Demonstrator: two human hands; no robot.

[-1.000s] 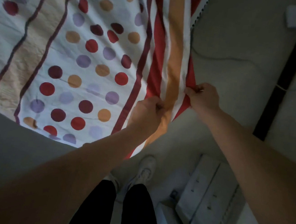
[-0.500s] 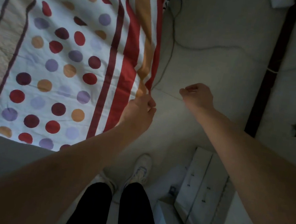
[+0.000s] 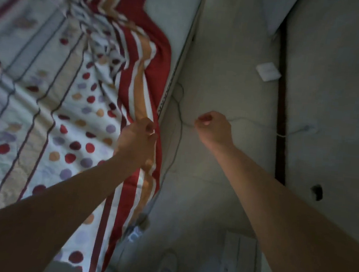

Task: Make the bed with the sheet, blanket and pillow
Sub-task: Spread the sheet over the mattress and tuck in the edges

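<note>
Gripping rumpled sheet (image 3: pixel 76 126) edge, left hand (image 3: pixel 136 140), dotted, red-striped

Sheet (image 3: pixel 65 125): spread over the mattress (image 3: pixel 175 14), left of the floor (image 3: pixel 224 184).
Left hand (image 3: pixel 136 140): gripping the sheet's right edge.
Right hand (image 3: pixel 214 128): over the floor, right of the mattress, apart from the sheet.
Cable (image 3: pixel 177 135): on the floor beside the mattress.

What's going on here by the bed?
A person is making the bed. Their left hand grips the red-striped edge of the polka-dot blanket, which lies rumpled across the mattress, bunched toward the far end. Their right hand hangs over the floor, fingers curled, holding nothing. The blanket is not yet smoothed flat.
</note>
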